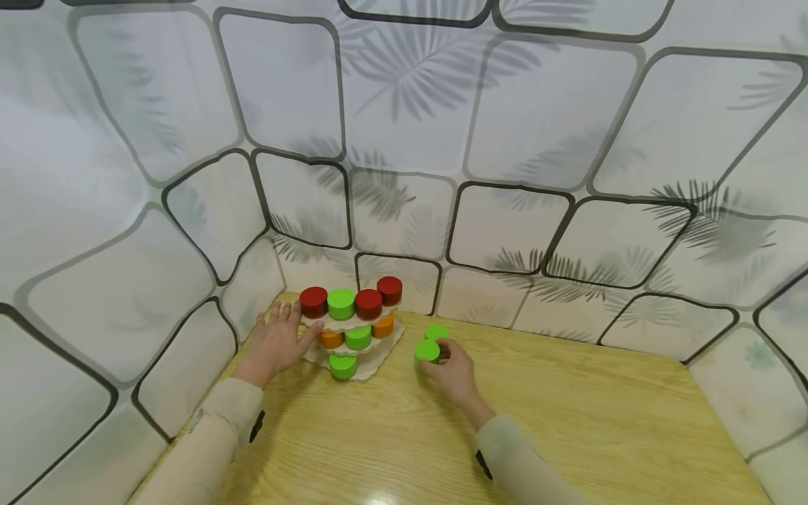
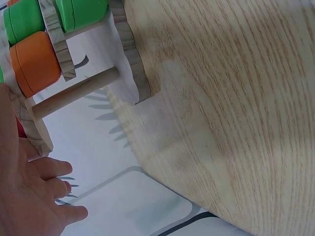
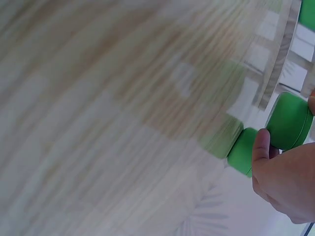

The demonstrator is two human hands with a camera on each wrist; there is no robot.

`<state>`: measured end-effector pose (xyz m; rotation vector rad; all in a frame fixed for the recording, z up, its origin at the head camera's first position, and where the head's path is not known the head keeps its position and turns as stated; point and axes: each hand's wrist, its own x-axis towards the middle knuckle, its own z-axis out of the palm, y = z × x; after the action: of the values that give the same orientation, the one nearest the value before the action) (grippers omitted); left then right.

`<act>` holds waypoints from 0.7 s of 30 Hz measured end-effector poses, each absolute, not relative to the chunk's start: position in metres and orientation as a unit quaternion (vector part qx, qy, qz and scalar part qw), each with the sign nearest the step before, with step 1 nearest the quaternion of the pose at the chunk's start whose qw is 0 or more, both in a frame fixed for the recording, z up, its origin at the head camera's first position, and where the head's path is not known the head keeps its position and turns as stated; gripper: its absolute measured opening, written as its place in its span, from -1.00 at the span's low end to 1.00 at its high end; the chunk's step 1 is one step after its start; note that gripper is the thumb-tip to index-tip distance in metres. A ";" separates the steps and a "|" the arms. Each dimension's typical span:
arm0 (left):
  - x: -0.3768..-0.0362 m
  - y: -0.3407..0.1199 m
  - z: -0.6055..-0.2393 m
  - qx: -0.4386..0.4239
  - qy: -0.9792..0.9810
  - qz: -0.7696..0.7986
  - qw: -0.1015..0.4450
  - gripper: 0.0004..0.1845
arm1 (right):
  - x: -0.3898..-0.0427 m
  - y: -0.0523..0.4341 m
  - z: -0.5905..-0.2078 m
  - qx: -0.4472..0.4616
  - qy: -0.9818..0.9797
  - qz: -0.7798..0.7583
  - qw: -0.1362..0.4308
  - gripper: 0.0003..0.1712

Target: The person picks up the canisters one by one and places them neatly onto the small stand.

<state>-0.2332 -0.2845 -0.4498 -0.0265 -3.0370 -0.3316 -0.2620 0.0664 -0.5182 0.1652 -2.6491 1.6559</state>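
A tiered wooden stand with wavy-edged shelves bears round blocks at the left of the table. On its top tier are red blocks and a green block; orange blocks and green ones sit lower. My left hand is at the left edge of the top tier, fingers spread and thumb pointing toward the rim. The left wrist view shows a wooden post between two shelves. My right hand pinches a green round block between thumb and fingers. Another green block is just behind it on the table.
The light wood table meets patterned white walls at the back and both sides. The stand is close to the back left corner.
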 end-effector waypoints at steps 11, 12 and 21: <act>-0.234 -0.285 -0.450 -0.010 -0.994 -0.101 0.045 -0.05 | -0.254 0.041 -0.518 0.078 -0.833 0.548 -0.007 -0.32; -0.234 -0.285 -0.450 -0.010 -0.994 -0.101 0.045 -0.04 | -0.254 0.038 -0.518 0.082 -0.832 0.548 -0.006 -0.33; -0.233 -0.285 -0.451 -0.012 -0.993 -0.107 0.052 -0.04 | -0.250 0.018 -0.520 0.100 -0.831 0.547 -0.012 -0.40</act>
<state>-0.2335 -0.2853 -0.4505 -0.0358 -3.0202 -0.3269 -0.2502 0.0182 -0.5203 0.3164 -2.6325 1.7311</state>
